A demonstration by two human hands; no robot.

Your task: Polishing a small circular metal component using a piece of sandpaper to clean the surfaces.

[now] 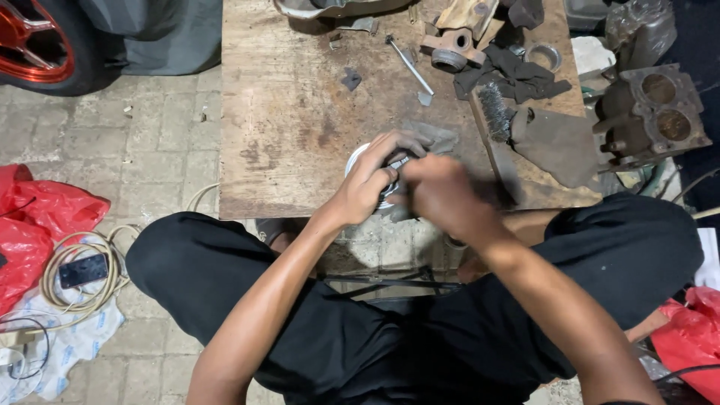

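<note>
A dark phone (82, 270) with a black, unlit screen lies flat on the paved floor to the left of the wooden counter, inside a loop of pale coiled cable (75, 281). Just beside it, at the left edge of the view, sit crumpled red plastic bags (34, 225), and under the cable lies a white plastic bag with blue print (71, 341). Another red plastic bag (686, 337) sits on the floor at the lower right, beside the person's knee.
</note>
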